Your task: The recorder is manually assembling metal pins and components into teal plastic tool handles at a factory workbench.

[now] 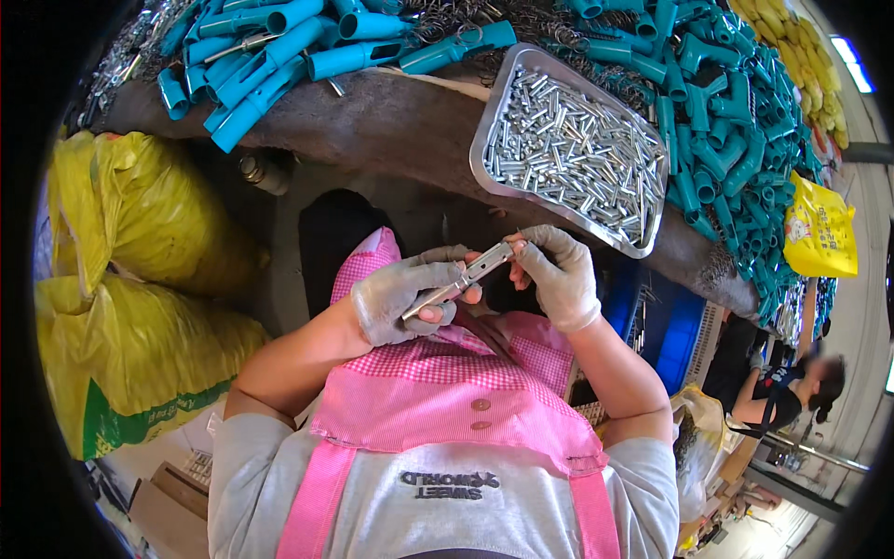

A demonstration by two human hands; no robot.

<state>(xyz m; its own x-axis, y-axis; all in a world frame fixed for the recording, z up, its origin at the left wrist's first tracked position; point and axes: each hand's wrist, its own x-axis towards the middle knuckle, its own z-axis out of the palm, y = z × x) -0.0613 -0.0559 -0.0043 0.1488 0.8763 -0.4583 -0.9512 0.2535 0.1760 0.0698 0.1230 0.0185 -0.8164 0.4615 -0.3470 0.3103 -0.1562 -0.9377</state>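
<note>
Between my two gloved hands lies a slim metal part [463, 280], a long silver channel-shaped piece with a small hole near its upper end, tilted up to the right. My left hand [402, 296] wraps its fingers round the lower length of it. At its upper end, my right hand [559, 277] pinches with thumb and fingertips; whether a small pin is also held there is too small to tell. Just beyond my hands, a metal tray [488, 177] full of short silver pins [577, 140] rests on the table edge.
Teal plastic handle-shaped pieces [736, 121] pile up right of the tray, and teal tubes [270, 70] at the far left. Dark springs [447, 23] lie between. Yellow sacks [149, 214] stand at left, a yellow packet [819, 228] at right. Another person [792, 391] works at far right.
</note>
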